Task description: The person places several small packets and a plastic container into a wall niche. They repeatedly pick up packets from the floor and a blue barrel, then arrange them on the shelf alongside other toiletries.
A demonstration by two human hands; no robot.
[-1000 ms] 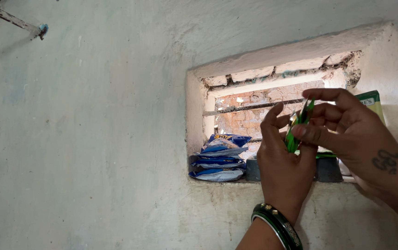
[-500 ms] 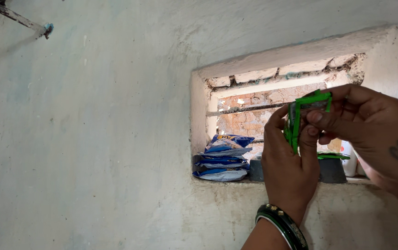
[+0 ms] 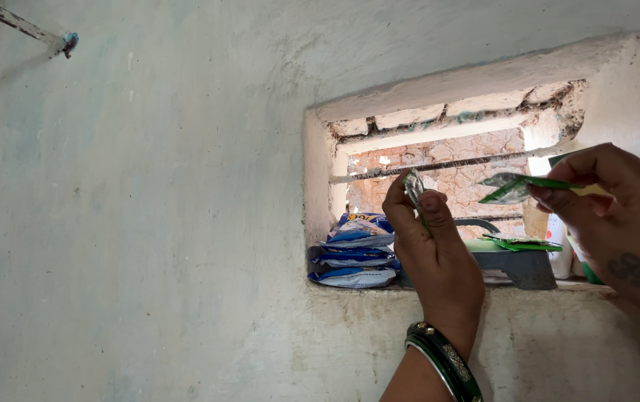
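My left hand, with green bangles at the wrist, is raised in front of a wall niche and pinches a small silvery-green sachet piece between thumb and forefinger. My right hand, a small tattoo on its back, holds a second green sachet piece by one end, a hand's width to the right of the first. The two pieces are apart.
On the niche's ledge lie stacked blue-and-white packets at the left, a dark grey block with green sachets on top, and a white bottle. A metal bar crosses the brick opening. A rusty rod juts out at top left.
Both hands held one green sachet together before; now they have pulled apart, the left moving left and the right moving right, each holding a piece.
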